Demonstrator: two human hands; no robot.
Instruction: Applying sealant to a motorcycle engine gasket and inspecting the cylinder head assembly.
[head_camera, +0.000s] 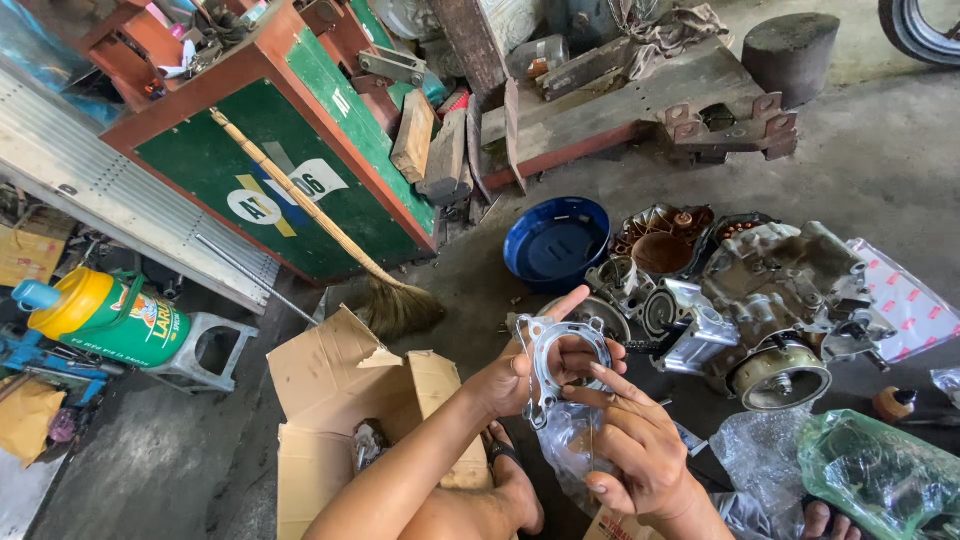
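Your left hand (515, 380) holds a thin grey metal gasket (556, 366), dull sheen; your right hand (640, 450) a clear glossy plastic bag (575, 445); engine block (790, 290): rough cast metal; box (340, 390): matt torn cardboard; bowl (556, 243): glossy blue plastic

both arms are bare, with no sleeves. the left hand (512, 385) and right hand (640, 455) wear no gloves. a dark sandal strap (503, 452) crosses one foot.

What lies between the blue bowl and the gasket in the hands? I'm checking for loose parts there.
In the head view, a round metal engine cover lies on the floor between the blue bowl and the gasket; small bits lie near it.
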